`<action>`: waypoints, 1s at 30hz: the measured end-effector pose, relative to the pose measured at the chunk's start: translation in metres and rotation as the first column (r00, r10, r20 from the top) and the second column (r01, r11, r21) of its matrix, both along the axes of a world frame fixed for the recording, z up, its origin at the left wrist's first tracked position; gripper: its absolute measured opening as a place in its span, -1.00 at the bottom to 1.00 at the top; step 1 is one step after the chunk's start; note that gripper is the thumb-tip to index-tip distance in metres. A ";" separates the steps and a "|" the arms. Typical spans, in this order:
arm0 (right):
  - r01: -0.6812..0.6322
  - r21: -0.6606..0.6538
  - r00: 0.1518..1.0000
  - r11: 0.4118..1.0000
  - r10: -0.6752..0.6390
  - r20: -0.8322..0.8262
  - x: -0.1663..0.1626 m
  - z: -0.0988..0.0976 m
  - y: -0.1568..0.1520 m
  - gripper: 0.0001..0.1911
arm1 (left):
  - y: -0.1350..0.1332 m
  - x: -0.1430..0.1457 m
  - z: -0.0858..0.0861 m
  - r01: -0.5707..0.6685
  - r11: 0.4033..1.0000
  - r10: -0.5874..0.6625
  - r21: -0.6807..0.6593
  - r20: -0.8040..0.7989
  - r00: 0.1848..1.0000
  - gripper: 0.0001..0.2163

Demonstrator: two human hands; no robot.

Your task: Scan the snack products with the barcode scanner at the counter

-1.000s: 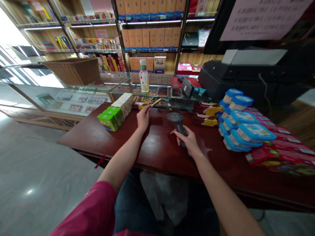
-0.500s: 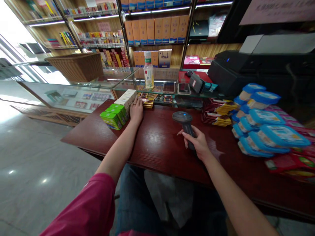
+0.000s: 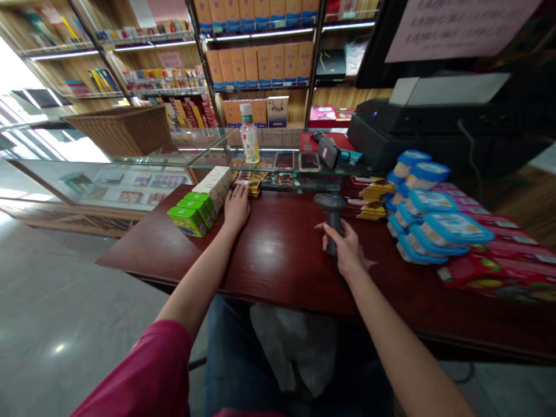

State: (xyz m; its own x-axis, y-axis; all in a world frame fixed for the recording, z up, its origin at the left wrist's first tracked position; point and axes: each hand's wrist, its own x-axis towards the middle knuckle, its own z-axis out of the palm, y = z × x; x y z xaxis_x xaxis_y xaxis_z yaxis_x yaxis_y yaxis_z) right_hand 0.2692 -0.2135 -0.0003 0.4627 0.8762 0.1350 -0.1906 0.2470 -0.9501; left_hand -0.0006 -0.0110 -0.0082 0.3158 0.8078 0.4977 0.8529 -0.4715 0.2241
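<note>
My left hand [image 3: 237, 207] lies with its fingers stretched out, its tips at the yellow and brown packets [image 3: 253, 186] by the glass. Just left of it stands a row of white boxes [image 3: 214, 184], with green boxes [image 3: 192, 213] at the near end. My right hand [image 3: 346, 250] is closed round the handle of a dark barcode scanner [image 3: 330, 202], held upright over the brown counter [image 3: 278, 255]. To the scanner's right are stacked red and yellow packets [image 3: 365, 200] and blue-lidded plastic tubs [image 3: 434, 226].
A drink bottle [image 3: 249, 136] stands on the glass case behind the counter. Red packages [image 3: 495, 269] lie at the right, below a black machine [image 3: 403, 136]. A wicker basket [image 3: 124, 127] sits on the left glass case, with stocked shelves behind.
The view has turned right, so most things sit further left. My right hand and the scanner have moved right over the counter. My left hand has shifted slightly toward the packets.
</note>
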 end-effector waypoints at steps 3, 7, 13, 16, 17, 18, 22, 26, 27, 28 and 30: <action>0.134 0.042 0.991 0.990 -0.132 -0.036 0.012 -0.002 0.002 -0.53 | -0.017 0.025 0.003 0.120 0.993 -0.120 0.004 0.002 0.993 -0.48; 0.208 0.057 0.976 0.977 -0.203 -0.082 0.037 -0.004 -0.009 -0.51 | -0.053 0.100 0.003 0.391 0.918 -0.393 -0.063 -0.033 0.919 -0.48; 0.135 0.027 0.984 0.990 -0.131 -0.118 0.063 -0.005 -0.045 -0.47 | -0.094 0.230 0.003 0.590 0.805 -0.588 -0.063 0.048 0.807 -0.39; 0.159 0.034 0.980 0.987 -0.154 -0.127 0.063 -0.006 -0.048 -0.47 | -0.096 0.258 0.003 0.590 0.804 -0.584 -0.080 0.087 0.807 -0.40; 0.179 0.034 0.977 0.983 -0.174 -0.122 0.062 -0.007 -0.047 -0.49 | -0.094 0.261 0.003 0.577 0.811 -0.567 -0.099 0.109 0.816 -0.44; 0.197 0.035 0.975 0.980 -0.192 -0.112 0.061 -0.008 -0.046 -0.50 | -0.093 0.260 0.002 0.556 0.823 -0.540 -0.116 0.141 0.830 -0.48; 0.188 0.040 0.980 0.981 -0.184 -0.076 0.059 -0.008 -0.045 -0.55 | -0.088 0.243 0.000 0.439 0.884 -0.372 -0.160 0.327 0.869 -0.62; 0.067 0.040 0.996 0.997 -0.065 -0.053 0.058 -0.005 -0.053 -0.54 | -0.076 0.211 0.001 0.405 0.894 -0.256 -0.192 0.522 0.813 -0.70; 0.023 0.031 0.999 0.999 -0.022 -0.038 0.056 -0.004 -0.054 -0.53 | -0.069 0.199 0.001 0.419 0.884 -0.241 -0.207 0.567 0.788 -0.72; -0.026 0.016 0.999 1.000 0.027 -0.019 0.055 -0.002 -0.054 -0.53 | -0.061 0.184 0.001 0.437 0.868 -0.217 -0.234 0.614 0.759 -0.75; -0.132 -0.026 0.991 0.991 0.133 0.026 0.048 0.002 -0.049 -0.52 | -0.044 0.150 0.001 0.470 0.816 -0.117 -0.337 0.700 0.704 -0.79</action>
State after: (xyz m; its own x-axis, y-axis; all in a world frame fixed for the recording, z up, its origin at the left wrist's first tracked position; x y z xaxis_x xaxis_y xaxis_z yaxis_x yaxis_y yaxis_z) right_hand 0.3173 -0.2624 0.0013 0.3389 0.9326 0.1243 -0.1937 0.1984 -0.9608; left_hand 0.1493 -0.0554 -0.0074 0.3376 0.9040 0.2622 0.2595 -0.3572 0.8973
